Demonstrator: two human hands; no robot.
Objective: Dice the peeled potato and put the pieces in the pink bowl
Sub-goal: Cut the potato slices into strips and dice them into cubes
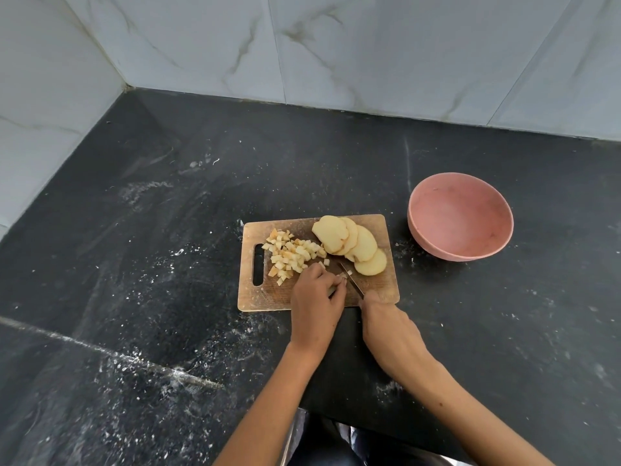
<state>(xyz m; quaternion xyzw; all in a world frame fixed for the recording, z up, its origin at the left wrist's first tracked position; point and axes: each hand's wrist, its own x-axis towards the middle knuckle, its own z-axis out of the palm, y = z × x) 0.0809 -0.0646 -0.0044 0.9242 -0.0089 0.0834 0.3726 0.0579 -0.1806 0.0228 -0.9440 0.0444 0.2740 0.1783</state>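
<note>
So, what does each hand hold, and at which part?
The right hand grips the knife by its handle, hidden inside the fist. The left hand pinches potato strips at their near end on the cutting board.

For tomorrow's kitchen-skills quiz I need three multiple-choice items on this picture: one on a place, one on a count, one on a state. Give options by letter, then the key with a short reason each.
1. Where does the bowl stand?
A. on the board
B. on the counter, right of the board
C. left of the board

2. How many whole slices lie uncut on the board?
A. one
B. four
C. nine

3. What is in the bowl?
A. nothing
B. dice
C. water

Key
1 B: the bowl sits on the dark counter, apart from the board's right edge.
2 B: four overlapping rounds fan along the board's far right side.
3 A: its pink inside shows bare; the dice are heaped on the board, where the left hand holds a piece and the right hand holds the knife.
</note>
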